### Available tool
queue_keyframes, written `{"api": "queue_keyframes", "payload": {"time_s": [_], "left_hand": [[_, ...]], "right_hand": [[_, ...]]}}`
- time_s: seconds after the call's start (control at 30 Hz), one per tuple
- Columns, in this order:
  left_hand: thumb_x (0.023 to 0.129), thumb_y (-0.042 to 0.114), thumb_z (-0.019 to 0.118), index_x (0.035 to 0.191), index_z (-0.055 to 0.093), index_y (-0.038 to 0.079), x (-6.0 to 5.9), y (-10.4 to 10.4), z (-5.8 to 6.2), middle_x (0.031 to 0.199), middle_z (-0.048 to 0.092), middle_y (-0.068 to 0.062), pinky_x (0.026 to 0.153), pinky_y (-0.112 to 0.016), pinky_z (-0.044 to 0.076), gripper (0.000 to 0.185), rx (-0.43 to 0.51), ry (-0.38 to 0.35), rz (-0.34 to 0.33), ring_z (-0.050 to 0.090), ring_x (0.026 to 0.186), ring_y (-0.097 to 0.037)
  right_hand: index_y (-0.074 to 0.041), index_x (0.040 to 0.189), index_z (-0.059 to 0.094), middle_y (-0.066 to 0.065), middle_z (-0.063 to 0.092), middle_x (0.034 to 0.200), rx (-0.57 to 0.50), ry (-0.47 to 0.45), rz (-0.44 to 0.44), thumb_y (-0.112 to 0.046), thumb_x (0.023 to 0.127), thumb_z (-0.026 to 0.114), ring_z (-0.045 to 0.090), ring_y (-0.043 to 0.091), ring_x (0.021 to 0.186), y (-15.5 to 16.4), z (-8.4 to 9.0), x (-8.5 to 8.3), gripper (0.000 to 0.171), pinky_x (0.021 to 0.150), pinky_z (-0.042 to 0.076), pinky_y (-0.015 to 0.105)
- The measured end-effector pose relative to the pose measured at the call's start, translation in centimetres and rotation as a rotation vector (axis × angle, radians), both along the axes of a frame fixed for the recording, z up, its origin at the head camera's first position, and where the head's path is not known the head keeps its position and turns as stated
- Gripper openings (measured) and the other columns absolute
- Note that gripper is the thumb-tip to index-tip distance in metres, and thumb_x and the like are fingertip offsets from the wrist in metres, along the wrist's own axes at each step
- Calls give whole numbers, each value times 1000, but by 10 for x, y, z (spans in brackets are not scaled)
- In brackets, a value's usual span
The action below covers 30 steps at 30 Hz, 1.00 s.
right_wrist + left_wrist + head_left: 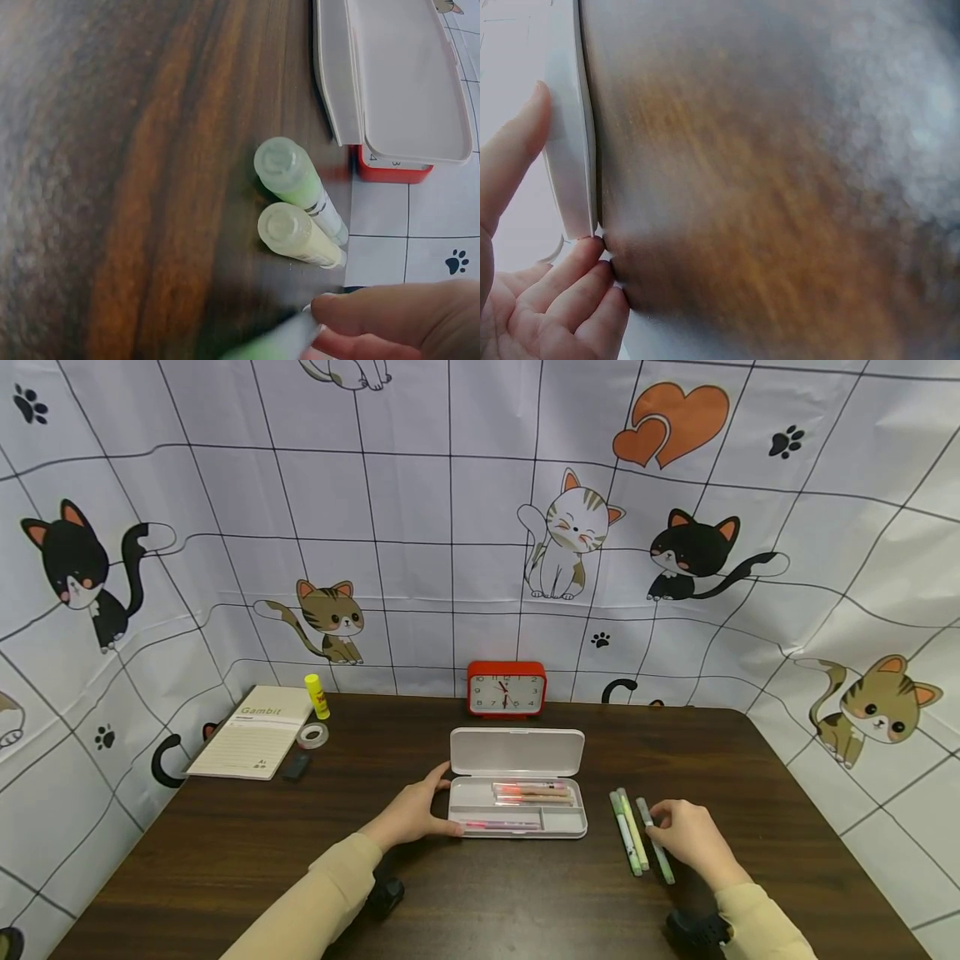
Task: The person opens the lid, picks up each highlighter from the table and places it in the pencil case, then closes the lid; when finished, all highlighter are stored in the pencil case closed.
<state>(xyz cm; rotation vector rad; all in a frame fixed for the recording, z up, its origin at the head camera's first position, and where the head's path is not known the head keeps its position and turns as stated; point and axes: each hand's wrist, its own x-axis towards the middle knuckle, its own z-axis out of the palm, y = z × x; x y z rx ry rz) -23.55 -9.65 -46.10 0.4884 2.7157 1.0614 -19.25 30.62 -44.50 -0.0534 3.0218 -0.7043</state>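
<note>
Head: left hand (408,812) has thumb and fingers set wide around the left end of the pencil case (474,792), probably to brace it. Pens (534,792) lie inside, right of those fingers. Lid (517,752) stands tilted back behind them, leaving the compartments exposed. Right hand (693,842) pinches the grey-green marker (663,862), fingers narrow; can't tell if it's off the table (525,897). Yellow marker (634,831) and white-green marker (626,837) lie near-parallel just left of those fingers, likely kept together for easy reach.

Left wrist: thumb on the case's front wall, curled fingertips at its end. Reads as a light corner hold, steadying not lifting.

Right wrist: thumb and finger close on the grey-green marker, which is blurred and cut off. Other two markers sit untouched past the fingertips; that gap presumably gives the pinch room. Case is beyond them.
</note>
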Motion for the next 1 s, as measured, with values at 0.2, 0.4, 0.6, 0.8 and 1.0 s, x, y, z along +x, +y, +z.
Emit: {"api": "queue_keyframes", "payload": {"time_s": [0.2, 0.4, 0.6, 0.8, 1.0], "left_hand": [[69, 35, 85, 149, 22, 2, -1, -1, -1, 135, 54, -16, 106, -52, 33, 107, 2, 6, 0, 45, 129, -36], [69, 35, 85, 149, 22, 2, -1, -1, -1, 136, 53, -17, 106, -52, 33, 107, -2, 2, -6, 44, 129, -36], [70, 35, 85, 150, 21, 3, -2, -2, -2, 137, 52, -16, 106, -52, 33, 107, 7, -16, 1, 44, 129, -34], [70, 35, 85, 149, 22, 2, -1, -2, -2, 136, 53, -17, 106, -52, 33, 106, 8, -2, -8, 45, 129, -35], [70, 34, 85, 149, 22, 1, 0, -1, -2, 135, 53, -16, 106, -51, 33, 106, 9, 6, -5, 45, 129, -35]], "right_hand": [[5, 91, 67, 5, 60, 74, 11, 4, -14, -7, 82, 69, 54, 16, 62, 0, 0, 0, 15, 56, 47, 35], [4, 90, 67, 5, 60, 73, 12, -7, -21, -7, 83, 68, 53, 15, 61, 1, -1, 0, 13, 55, 46, 34], [5, 91, 66, 5, 58, 70, -2, 9, -39, -6, 83, 65, 50, 16, 57, 2, 0, 1, 13, 53, 43, 33], [0, 89, 67, 3, 55, 70, 7, 75, -47, -6, 80, 64, 46, 16, 59, 0, 2, 2, 11, 53, 38, 31], [-3, 91, 68, 2, 57, 74, 16, 104, -33, -6, 80, 64, 45, 16, 60, -5, 6, 1, 12, 52, 36, 31]]}}
